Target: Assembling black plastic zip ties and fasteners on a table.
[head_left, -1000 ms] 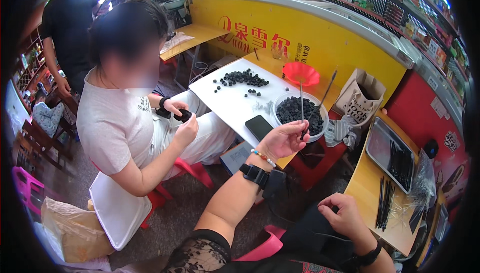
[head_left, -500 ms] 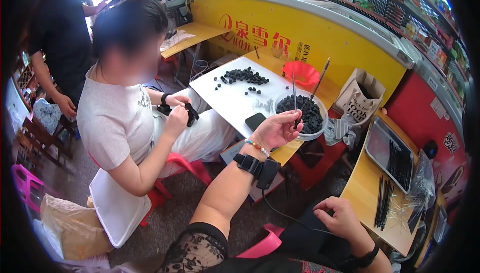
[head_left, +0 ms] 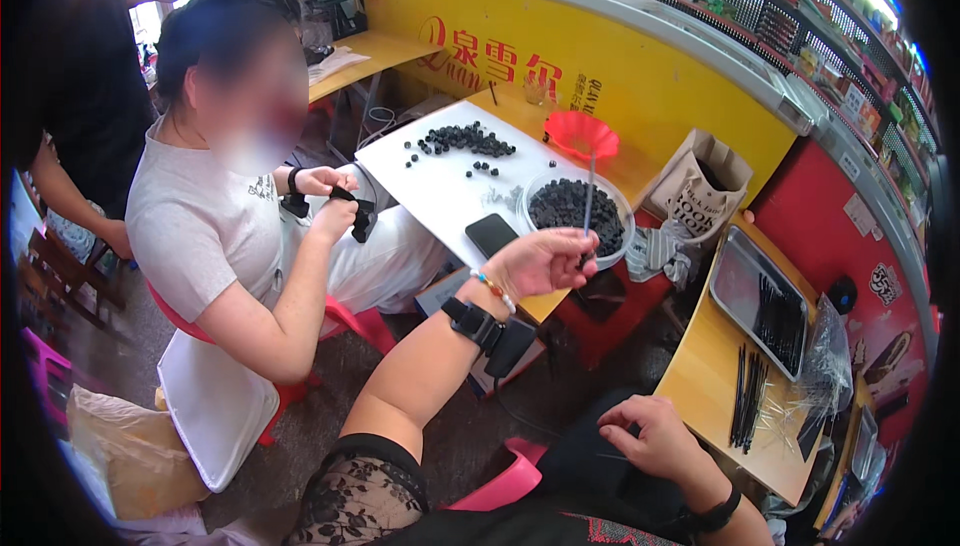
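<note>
Dark phone (head_left: 491, 234) on table, yellow sign (head_left: 600, 76) behind

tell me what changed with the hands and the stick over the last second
The left hand still pinches the thin stick, which has swung from a right lean to nearly upright over the bowl of dark pieces. The right hand stays low on the lap. The phone and red funnel have not moved.

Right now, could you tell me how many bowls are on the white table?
2: a red bowl at the table's far edge, and a clear bowl of dark pieces nearer, behind the thin stick in the left hand. None seem hidden.
</note>
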A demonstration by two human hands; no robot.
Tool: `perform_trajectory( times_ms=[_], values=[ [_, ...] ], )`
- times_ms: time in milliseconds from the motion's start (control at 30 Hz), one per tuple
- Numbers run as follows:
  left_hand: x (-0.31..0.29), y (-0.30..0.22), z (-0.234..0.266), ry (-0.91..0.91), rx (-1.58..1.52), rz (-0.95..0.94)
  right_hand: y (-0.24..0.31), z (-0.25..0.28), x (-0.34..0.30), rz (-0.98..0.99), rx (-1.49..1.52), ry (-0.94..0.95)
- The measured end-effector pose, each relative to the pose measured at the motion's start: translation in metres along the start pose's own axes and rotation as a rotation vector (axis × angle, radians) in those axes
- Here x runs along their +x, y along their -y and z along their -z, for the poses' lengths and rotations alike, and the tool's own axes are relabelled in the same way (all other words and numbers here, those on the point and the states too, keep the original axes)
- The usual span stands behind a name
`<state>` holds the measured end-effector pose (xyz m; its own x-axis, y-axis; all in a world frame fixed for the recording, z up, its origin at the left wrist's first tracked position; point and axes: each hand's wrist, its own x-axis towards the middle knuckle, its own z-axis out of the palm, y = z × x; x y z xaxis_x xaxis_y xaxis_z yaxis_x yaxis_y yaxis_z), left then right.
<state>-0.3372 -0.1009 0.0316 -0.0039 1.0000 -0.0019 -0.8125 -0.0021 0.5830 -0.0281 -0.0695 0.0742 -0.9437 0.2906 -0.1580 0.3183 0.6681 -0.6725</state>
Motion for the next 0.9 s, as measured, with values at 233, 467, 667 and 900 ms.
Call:
perform_trajectory(
  times_ms=[233, 467, 667, 900],
  values=[
    [-0.002, 0.002, -0.02, 0.063, 0.072, 0.145, 0.007, -0.001, 0.0, -0.005, -0.052, 0.006],
    [0.006, 0.013, -0.038, 0.12, 0.039, 0.119, 0.004, -0.01, 0.012, 0.035, -0.055, 0.029],
    [0.013, 0.028, -0.042, 0.16, 0.045, 0.14, 0.007, -0.013, 0.021, 0.07, -0.054, 0.058],
    [0.013, 0.037, -0.039, 0.146, 0.029, 0.177, 0.005, -0.018, 0.024, 0.064, -0.049, 0.078]
  ],
)
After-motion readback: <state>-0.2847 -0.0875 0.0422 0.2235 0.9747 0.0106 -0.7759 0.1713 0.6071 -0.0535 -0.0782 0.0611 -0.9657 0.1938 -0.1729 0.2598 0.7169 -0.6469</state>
